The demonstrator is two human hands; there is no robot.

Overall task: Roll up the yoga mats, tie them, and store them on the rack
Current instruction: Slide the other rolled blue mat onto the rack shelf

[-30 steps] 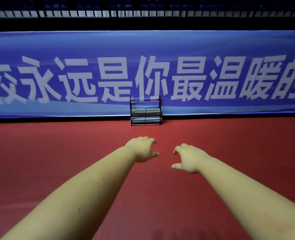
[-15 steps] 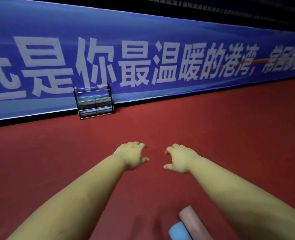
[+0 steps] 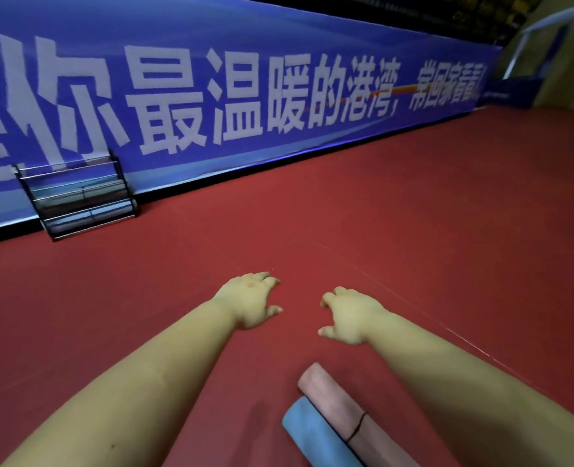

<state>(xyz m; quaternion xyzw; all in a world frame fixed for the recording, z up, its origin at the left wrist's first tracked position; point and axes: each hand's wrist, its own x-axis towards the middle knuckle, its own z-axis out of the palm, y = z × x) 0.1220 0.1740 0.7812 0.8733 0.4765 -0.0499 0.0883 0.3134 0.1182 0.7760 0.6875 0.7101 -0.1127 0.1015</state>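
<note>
Both hands, L (image 3: 250,303) & R (image 3: 351,318), loose, empty; pink mat (image 3: 342,404) touching blue mat (image 3: 315,433), bottom edge.

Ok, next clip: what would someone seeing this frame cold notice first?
Probably the long blue banner with large white Chinese characters running along the far wall above the red floor. Next, the two bare forearms reaching forward, the left hand and the right hand both empty with loosely curled fingers. Then the rolled pink mat and rolled blue mat lying side by side at bottom centre, and the black rack against the banner at left.
</note>
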